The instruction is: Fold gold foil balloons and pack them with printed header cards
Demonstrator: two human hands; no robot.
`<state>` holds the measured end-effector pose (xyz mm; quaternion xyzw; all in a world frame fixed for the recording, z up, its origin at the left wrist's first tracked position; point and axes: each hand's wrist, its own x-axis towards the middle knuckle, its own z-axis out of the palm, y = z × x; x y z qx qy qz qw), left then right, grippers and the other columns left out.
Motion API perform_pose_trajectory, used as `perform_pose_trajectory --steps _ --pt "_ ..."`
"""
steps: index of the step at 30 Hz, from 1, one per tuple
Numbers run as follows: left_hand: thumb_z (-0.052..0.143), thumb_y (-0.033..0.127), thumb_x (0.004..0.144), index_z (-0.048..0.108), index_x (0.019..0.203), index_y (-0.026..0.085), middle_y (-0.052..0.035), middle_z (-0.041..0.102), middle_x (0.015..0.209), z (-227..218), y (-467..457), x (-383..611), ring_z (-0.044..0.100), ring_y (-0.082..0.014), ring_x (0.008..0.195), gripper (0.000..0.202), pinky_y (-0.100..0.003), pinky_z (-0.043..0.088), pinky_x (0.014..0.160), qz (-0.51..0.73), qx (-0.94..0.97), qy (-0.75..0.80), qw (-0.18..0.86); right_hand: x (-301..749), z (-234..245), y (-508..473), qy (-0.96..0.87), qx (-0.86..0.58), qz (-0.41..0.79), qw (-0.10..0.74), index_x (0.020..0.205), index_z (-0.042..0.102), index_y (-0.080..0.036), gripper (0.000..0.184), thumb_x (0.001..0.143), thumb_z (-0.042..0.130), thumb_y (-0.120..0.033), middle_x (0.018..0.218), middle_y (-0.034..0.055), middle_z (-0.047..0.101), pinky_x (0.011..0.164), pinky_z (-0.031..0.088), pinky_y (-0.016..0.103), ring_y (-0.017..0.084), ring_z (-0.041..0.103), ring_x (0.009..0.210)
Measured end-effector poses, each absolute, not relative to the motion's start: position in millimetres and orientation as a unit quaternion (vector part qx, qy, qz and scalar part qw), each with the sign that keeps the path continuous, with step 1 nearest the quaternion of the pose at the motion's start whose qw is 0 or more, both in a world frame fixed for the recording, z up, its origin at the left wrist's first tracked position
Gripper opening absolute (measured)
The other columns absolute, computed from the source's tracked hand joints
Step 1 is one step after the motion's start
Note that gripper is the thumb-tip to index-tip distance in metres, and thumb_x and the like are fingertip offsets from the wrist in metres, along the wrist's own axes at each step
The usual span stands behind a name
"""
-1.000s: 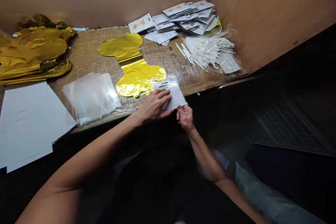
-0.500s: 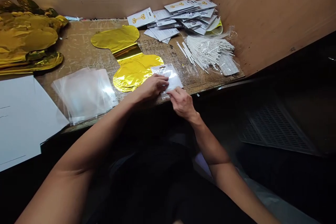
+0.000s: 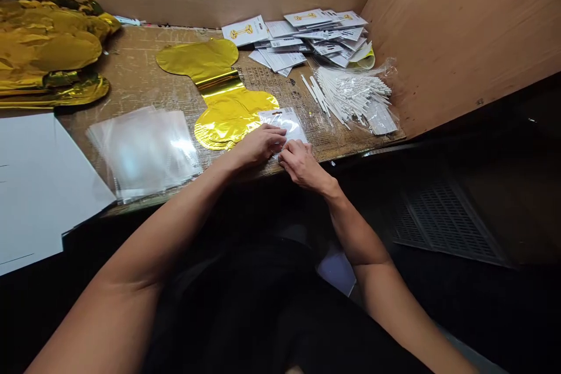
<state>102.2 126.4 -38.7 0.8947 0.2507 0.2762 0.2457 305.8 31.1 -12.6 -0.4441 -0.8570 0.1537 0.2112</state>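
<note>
At the table's front edge lies a clear plastic bag [image 3: 294,123] with a white card in it and a hang hole at its top. My left hand [image 3: 265,143] is closed over its left side, fingers bent and pressed on it. Fingers pinched together, my right hand [image 3: 300,160] grips the bag's lower edge and covers it. Just behind and left of the bag, a flat gold foil balloon [image 3: 236,108] shaped like a dumbbell lies partly beneath it.
Clear bags [image 3: 149,152] lie left of my arm, beside a white sheet [image 3: 44,181]. Gold foil balloons [image 3: 48,47] are heaped at far left. Packed cards [image 3: 302,32] pile at the back, near white sticks [image 3: 350,93]. A wooden panel [image 3: 456,29] bounds the right; a dark crate [image 3: 447,222] stands below.
My right hand has shifted left along the bag's lower edge, closer to my left hand, its fingers more curled. The whole view has tilted slightly; the other items lie as before.
</note>
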Motion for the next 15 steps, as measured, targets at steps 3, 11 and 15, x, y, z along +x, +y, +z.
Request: perform_pose_trajectory --steps 3,11,15 --pt "0.054 0.034 0.101 0.081 0.101 0.023 -0.0079 0.077 0.13 -37.5 123.6 98.7 0.067 -0.0264 0.128 0.029 -0.044 0.052 0.111 0.284 0.892 0.246 0.25 335.6 -8.6 14.8 -0.749 -0.453 0.29 0.387 0.1 0.056 -0.025 0.024 0.111 0.045 -0.042 0.083 0.0029 0.056 0.077 0.048 0.037 0.021 0.053 0.077" --pt "0.055 0.03 0.098 0.079 0.104 0.023 -0.0073 0.078 0.128 -34.8 121.4 95.9 0.069 -0.0274 0.126 0.026 -0.047 0.051 0.113 0.279 0.9 0.231 0.242 414.1 -22.1 -18.7 -0.67 -0.679 0.041 0.298 0.107 0.064 -0.024 0.032 0.091 0.079 -0.047 0.088 0.0025 0.062 0.073 0.045 0.032 0.02 0.057 0.077" --pt "0.055 0.03 0.098 0.08 0.105 0.023 -0.0076 0.078 0.129 -33.7 120.9 95.5 0.068 -0.0283 0.129 0.027 -0.048 0.051 0.113 0.276 0.904 0.224 0.239 416.4 -42.1 -17.1 -0.704 -0.676 0.036 0.215 0.095 0.069 -0.02 0.027 0.11 0.053 -0.036 0.097 0.0098 0.071 0.084 0.05 0.035 0.024 0.067 0.094"
